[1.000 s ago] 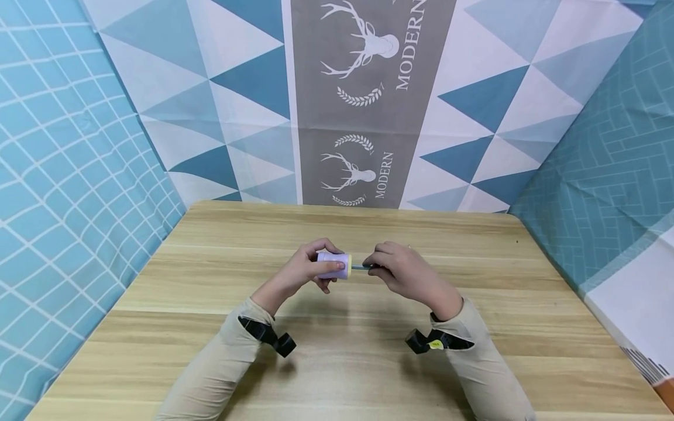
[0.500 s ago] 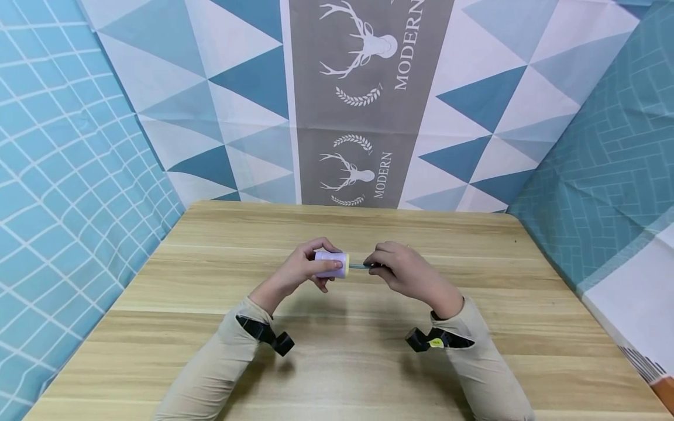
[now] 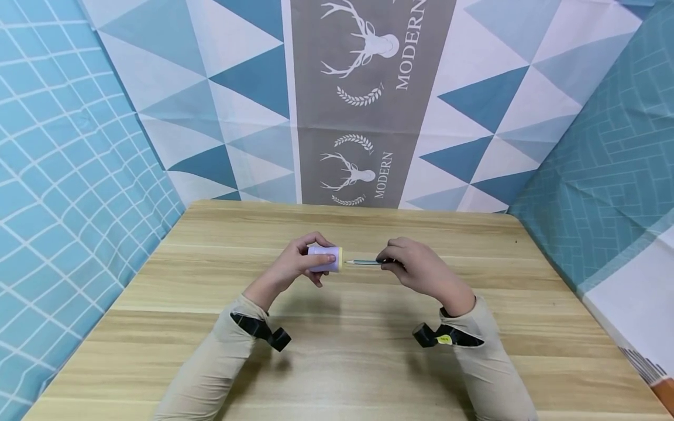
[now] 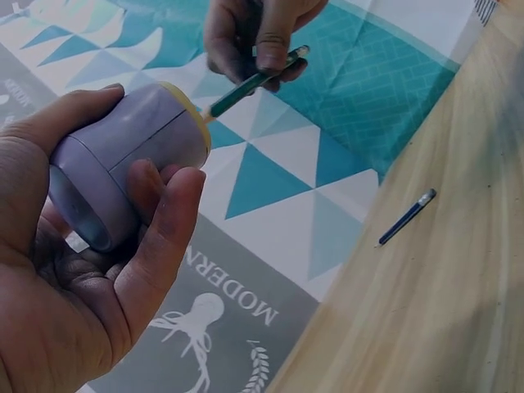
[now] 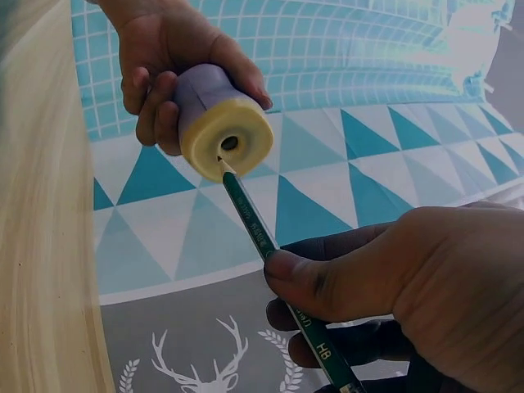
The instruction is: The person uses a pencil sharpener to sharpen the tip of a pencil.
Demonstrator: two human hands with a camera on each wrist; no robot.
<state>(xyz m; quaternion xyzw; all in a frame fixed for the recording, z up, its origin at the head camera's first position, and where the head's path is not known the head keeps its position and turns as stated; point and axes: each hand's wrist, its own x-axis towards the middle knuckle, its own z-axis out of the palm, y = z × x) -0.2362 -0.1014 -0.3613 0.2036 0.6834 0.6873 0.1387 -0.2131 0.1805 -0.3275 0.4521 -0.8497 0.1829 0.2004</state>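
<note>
A lavender pencil sharpener (image 3: pixel 323 258) with a yellow front is gripped by my left hand (image 3: pixel 295 266), its end with the round hole turned right. My right hand (image 3: pixel 416 268) pinches a green pencil (image 5: pixel 255 225) marked HB, held roughly level. Its sharpened tip is outside the hole; a small gap separates it from the yellow face in the head view. From the left wrist, the sharpener (image 4: pixel 139 151) shows a seam along its side, with fingers and thumb round it. Both hands are above the table.
Beneath the hands lies a wooden table (image 3: pixel 347 362). Patterned cloth (image 3: pixel 242 105) hangs behind it, with tiled-pattern sheets on both sides. The left wrist view shows a thin, dark pencil-like shape (image 4: pixel 407 217) on the wood. Each forearm wears a black wrist camera (image 3: pixel 279 339).
The pencil has come out of the sharpener's hole and its pointed tip now shows. My right hand has moved right and my left hand slightly left with the sharpener.
</note>
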